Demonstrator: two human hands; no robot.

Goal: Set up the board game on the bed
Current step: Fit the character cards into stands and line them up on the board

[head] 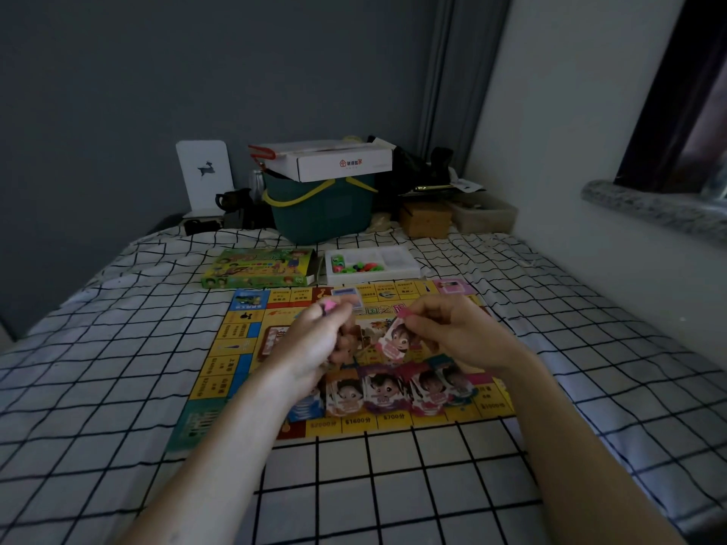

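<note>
The game board (pixel 236 340) lies flat and unfolded on the bed (pixel 118 387), so the step in hand looks like fitting the character pawns with their stands. The left hand (pixel 314 340) curls round a small pink plastic piece (pixel 328 306), pinched at the fingertips; whether more pieces sit in the palm cannot be told. The right hand (pixel 452 332) pinches a glossy die-cut cardboard character card (pixel 395 340) by its top edge. At 6 o'clock of the hands, a row of similar cards (pixel 393 387) lies along the board's near edge. At 12 o'clock, beyond the board, stand the white moulded tray (pixel 393 263) with bright plastic bits and, at 11 o'clock, the green printed game box (pixel 255 269).

The next move probably calls for bringing both hands together and seating the thin card into the pink piece, squarely and gently, since card stock bends easily. The checked sheet is soft and wrinkled, poor footing for upright pawns.
</note>
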